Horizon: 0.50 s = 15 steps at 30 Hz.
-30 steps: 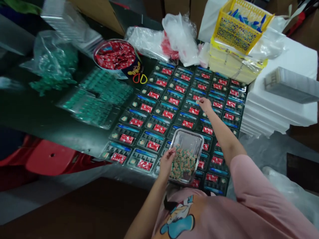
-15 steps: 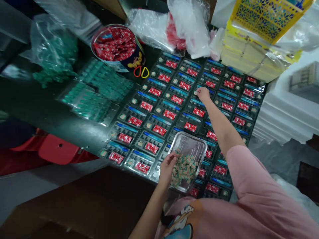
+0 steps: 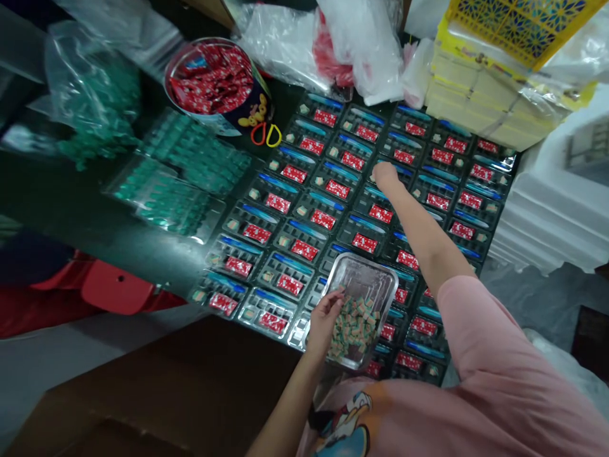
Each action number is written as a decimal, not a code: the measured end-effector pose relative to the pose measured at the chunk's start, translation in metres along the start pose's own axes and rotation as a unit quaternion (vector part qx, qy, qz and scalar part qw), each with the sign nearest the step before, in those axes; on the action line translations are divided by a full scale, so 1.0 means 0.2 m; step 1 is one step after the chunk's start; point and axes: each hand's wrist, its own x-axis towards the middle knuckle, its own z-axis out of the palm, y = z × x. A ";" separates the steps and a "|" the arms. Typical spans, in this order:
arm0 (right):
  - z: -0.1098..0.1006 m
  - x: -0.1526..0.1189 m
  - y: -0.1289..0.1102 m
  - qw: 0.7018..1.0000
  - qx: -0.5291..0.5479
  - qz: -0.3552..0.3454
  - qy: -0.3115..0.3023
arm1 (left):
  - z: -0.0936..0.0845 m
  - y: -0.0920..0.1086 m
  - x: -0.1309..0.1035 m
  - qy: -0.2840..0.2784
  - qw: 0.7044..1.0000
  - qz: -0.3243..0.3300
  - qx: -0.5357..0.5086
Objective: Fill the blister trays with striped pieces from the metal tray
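Note:
My left hand [image 3: 325, 317] is closed in a pinch over a metal tray [image 3: 364, 270], a small tan-and-green block at its fingertips. Many similar loose blocks [image 3: 356, 324] lie in that tray. My right hand [image 3: 386, 176] reaches far across the table, fingers pinched on a small pale block [image 3: 373, 178], low over a plastic blister tray. The hand partly hides this block. Rows of these black-looking blister trays [image 3: 285, 238] cover the table, each with a blue pen [image 3: 304, 228] and a red patterned packet [image 3: 304, 249]; many also have a small block.
A round tin [image 3: 259, 105] of red packets stands at the back left, red and yellow scissors handles [image 3: 266, 134] beside it. Green plastic parts [image 3: 166, 197] lie left. Plastic bags, a yellow basket [image 3: 528, 28] and stacked white trays [image 3: 528, 216] border the back and right. A red stool [image 3: 111, 285] stands lower left.
My right hand has lowered slightly and turned at the blister tray, with its fingers now less visible. My left hand has shifted slightly right over the metal tray, still pinching.

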 end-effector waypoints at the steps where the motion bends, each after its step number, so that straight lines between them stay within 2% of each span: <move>1: 0.00 -0.01 -0.01 1.000 0.001 -0.002 0.014 | 0.00 0.00 0.00 0.000 1.000 0.000 -0.001; 9: -0.02 -0.07 -0.02 0.997 0.011 0.005 0.082 | 0.01 0.02 0.00 -0.004 1.000 -0.009 -0.002; 15: 0.08 -0.02 -0.02 0.992 0.025 -0.025 0.120 | -0.01 0.01 0.00 -0.003 1.000 -0.005 0.005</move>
